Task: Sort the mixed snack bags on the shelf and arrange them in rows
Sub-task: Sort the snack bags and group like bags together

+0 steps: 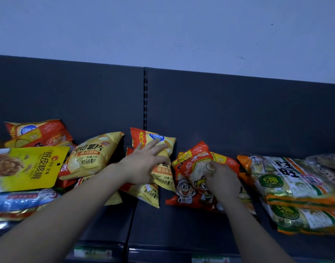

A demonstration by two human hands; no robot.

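Left hand (143, 166) lies flat with its fingers straight and slightly spread on a yellow chip bag (163, 178), which leans tilted near the middle of the shelf (181, 224), its top edge pointing toward the dark back panel (238, 114). Right hand (222, 180) has its fingers curled down into an orange-red cartoon bag (187, 188), gripping its crumpled front; this bag lies just beside the yellow chip bag, on the right, with another orange packet partly hidden under it. A lower chip bag (149, 195) of the same yellow sticks out from under the one the left hand presses. Further left, a puffed chip bag (90, 156) rests tilted on the heap, touching a flat yellow walnut bag (32, 168) (its print shows a bowl and a hanging hole). Behind those, an orange bag with a blue logo (43, 133) leans against the back panel, and a blue packet (20, 201) lies at the bottom of the left pile. On the right side of the shelf a stack of pale bags with orange edges (295, 183) lies flat, one upon another, near the right hand but apart from it. A slotted upright (145, 103) divides the back panel, and price labels (93, 253) show on the front edge below.
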